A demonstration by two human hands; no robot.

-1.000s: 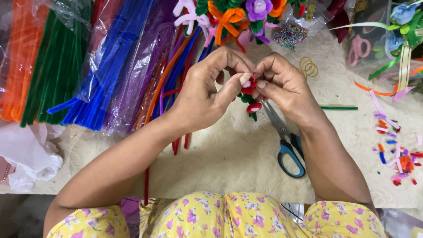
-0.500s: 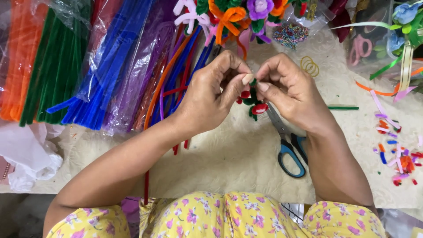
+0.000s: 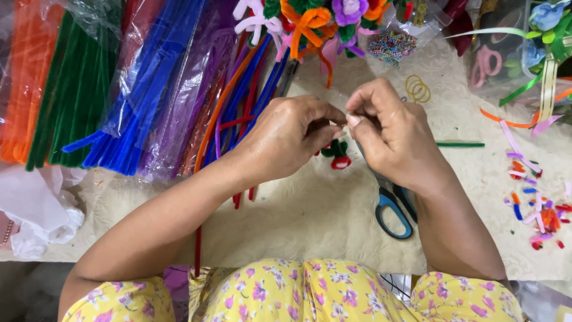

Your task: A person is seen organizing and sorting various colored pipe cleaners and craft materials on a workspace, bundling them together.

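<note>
The left hand [image 3: 286,140] and right hand [image 3: 390,137] are meeting fingertip to fingertip, pinching a small red-and-green flower [image 3: 338,154] above the table middle, which I judge needs firm, close twisting near the scissors [image 3: 393,206].

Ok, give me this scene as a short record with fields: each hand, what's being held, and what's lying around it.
left hand: fingertips pinched together with the other hand's, above the table
right hand: pinching the same small piece from the other side
held piece: small red and green fuzzy craft item, mostly hidden by the fingers
scissors: blue-handled, flat on the table under the right wrist
pipe cleaner bundles: orange, green, blue and purple, bagged, far left
trimmings: coloured scraps at the right
surface: cream patterned cloth
</note>
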